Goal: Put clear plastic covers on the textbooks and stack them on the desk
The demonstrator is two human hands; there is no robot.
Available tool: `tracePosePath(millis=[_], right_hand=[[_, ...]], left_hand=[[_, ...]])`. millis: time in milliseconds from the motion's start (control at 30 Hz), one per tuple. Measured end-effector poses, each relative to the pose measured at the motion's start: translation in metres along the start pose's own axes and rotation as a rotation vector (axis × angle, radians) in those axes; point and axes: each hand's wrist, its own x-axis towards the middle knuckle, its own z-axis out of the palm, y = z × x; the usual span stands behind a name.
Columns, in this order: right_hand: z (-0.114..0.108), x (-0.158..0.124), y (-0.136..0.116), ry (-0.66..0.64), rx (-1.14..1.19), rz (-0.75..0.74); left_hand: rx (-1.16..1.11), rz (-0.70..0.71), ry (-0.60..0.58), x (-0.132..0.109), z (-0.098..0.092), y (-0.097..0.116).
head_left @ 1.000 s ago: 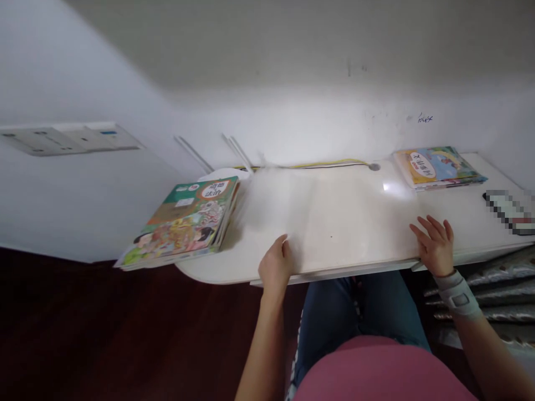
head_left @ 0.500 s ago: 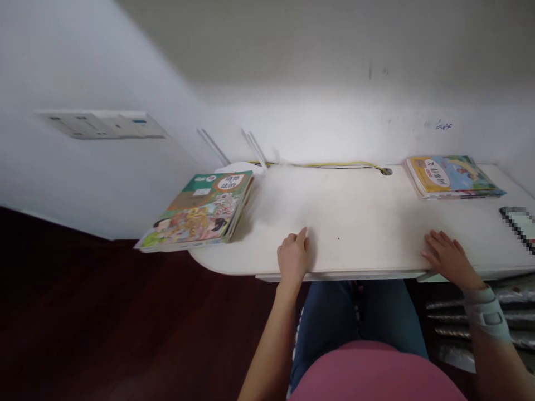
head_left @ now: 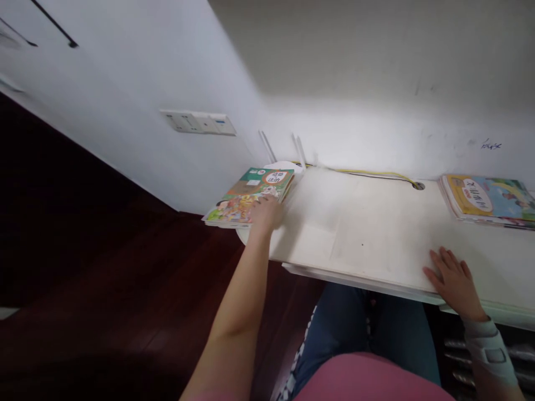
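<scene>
My left hand is over the right edge of a stack of books. Its fingers lie stretched across the illustrated cover, and the thumb is not clearly seen. The top book has a green and orange cover, and the stack juts past the left end of the white desk. My right hand rests near the desk's front edge, fingers spread, holding nothing; a pale band circles its wrist.
A second stack of books lies at the back right. A white router with antennas stands behind the left stack. A yellow cable runs along the wall to a hole in the desk. A socket panel is on the left wall.
My left hand has moved left from the desk's front edge onto the left stack of books. The view has turned left. My right hand stays near the front edge.
</scene>
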Motion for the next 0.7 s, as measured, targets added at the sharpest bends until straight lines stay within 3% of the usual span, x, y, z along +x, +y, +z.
tracePosePath(millis=[100, 200, 300, 400, 500, 600, 700], right_hand=[[0.000, -0.001, 0.000, 0.008, -0.012, 0.000], [0.000, 0.000, -0.001, 0.003, -0.026, 0.004], [-0.003, 0.001, -0.004, -0.013, -0.048, 0.006], [-0.005, 0.002, -0.008, -0.025, -0.065, 0.008], [-0.006, 0.003, -0.011, -0.024, -0.063, 0.012], [-0.008, 0.006, -0.014, -0.021, -0.051, 0.011], [-0.010, 0.011, -0.016, -0.020, -0.026, 0.009]], left_hand=[[0.102, -0.055, -0.012, -0.005, 0.004, 0.011], [0.119, -0.025, -0.072, -0.003, -0.002, 0.015], [0.122, -0.007, -0.119, 0.011, -0.021, 0.007], [0.137, -0.056, -0.123, 0.018, -0.052, 0.000], [0.107, -0.167, -0.012, 0.000, -0.092, 0.001], [0.006, -0.136, 0.200, -0.037, -0.125, 0.015], [-0.319, 0.004, 0.315, -0.070, -0.131, 0.041]])
